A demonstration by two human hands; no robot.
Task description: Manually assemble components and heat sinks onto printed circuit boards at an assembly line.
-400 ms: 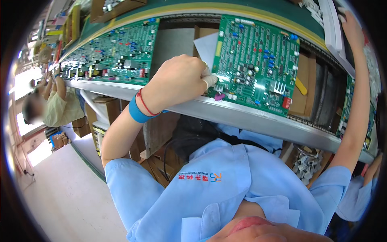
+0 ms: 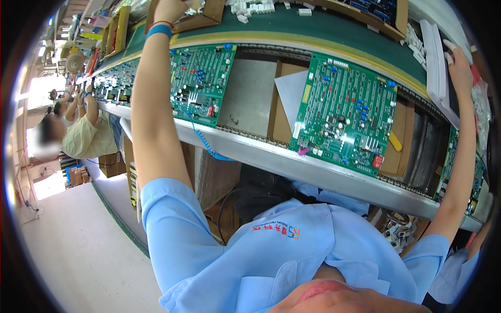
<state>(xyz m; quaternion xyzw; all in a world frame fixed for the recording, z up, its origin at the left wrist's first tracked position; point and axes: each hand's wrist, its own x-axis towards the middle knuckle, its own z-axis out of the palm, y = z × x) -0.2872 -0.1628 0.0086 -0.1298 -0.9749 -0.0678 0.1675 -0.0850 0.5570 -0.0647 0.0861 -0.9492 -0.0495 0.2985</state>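
My left arm reaches up past the line, and my left hand (image 2: 169, 10) is over an open cardboard box (image 2: 206, 15) holding small parts. Its fingers are mostly out of sight at the picture's upper edge. A blue wrist strap (image 2: 159, 29) sits on that arm. On the right, my right hand (image 2: 460, 68) is beside long white plastic channels (image 2: 434, 62), its covered fingertips apart near their edge. In front of me a green circuit board (image 2: 347, 115) lies on the conveyor rails, with a purple part (image 2: 303, 151) at its near left corner. Neither hand touches it.
Another circuit board (image 2: 201, 83) lies to the left, with more beyond it. A blue coiled cord (image 2: 211, 148) hangs over the metal rail (image 2: 250, 148). A yellow-handled tool (image 2: 395, 142) lies right of the middle board. White parts (image 2: 253, 8) lie on the green belt; co-workers (image 2: 88, 135) stand farther left.
My left hand has left the middle board's near left corner and moved up and left to the cardboard box. My right hand stays by the white channels. The view has shifted slightly.
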